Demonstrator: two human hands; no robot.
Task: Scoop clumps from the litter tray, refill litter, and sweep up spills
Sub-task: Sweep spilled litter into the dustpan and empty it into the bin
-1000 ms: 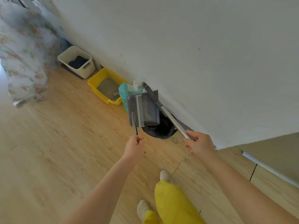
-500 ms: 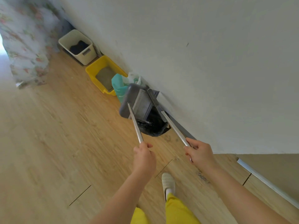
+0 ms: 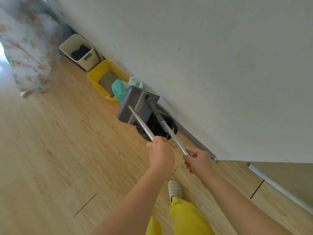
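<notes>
- Beside the white wall, a person's left hand (image 3: 160, 154) grips the metal handle of a grey dustpan (image 3: 133, 106), holding it raised above a black-lined bin (image 3: 156, 128) that stands on the wooden floor (image 3: 67, 141).
- Their right hand (image 3: 199, 161) is closed around the handle of a broom (image 3: 166, 128), whose head lies tucked against the pan's far side, close to the wall.
- Further along the wall sits the yellow litter tray (image 3: 100, 77), grey litter showing inside, with a teal bag (image 3: 119, 89) just beside it and a beige basket (image 3: 79, 51) beyond.
- Judged from the pan's position, the step in hand is emptying swept litter into the bin; whether anything lies in the pan cannot be told from this angle.
- Doing it well likely means keeping the pan's lip directly over the bin's mouth and tipping slowly, so grains slide into the liner rather than onto the boards.
- Holding the broom clear of the opening, or using it to coax out the last grains, would keep the pour tidy.
- Spilt litter on the floor, if any, is too fine to make out.
</notes>
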